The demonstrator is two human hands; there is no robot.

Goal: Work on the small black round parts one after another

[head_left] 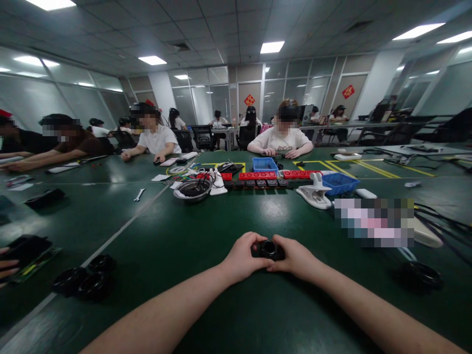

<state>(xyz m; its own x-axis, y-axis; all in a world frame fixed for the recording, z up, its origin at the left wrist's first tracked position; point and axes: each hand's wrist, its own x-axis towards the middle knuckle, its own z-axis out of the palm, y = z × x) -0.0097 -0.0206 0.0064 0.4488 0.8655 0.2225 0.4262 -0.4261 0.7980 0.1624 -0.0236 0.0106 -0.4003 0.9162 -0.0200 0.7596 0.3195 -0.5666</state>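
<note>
Between my two hands, low over the green table [206, 305], is a small black device with a round, ring-like opening [270, 249]. My left hand [243, 253] wraps its left side, thumb and fingers closed on it. A small reddish spot shows by the left fingers. On the other side my right hand [295, 255] grips the right end, its thumb close to the left thumb. The fingers cover much of the device, so its exact kind cannot be made out.
Several black rings [92, 280] lie at left, one more black ring [420, 275] at right. Farther off are a wrench [139, 194], a metal bowl [191, 191], red power strips [257, 175], a white clamp [314, 191] and a blue basket [339, 184]. Co-workers sit around the table.
</note>
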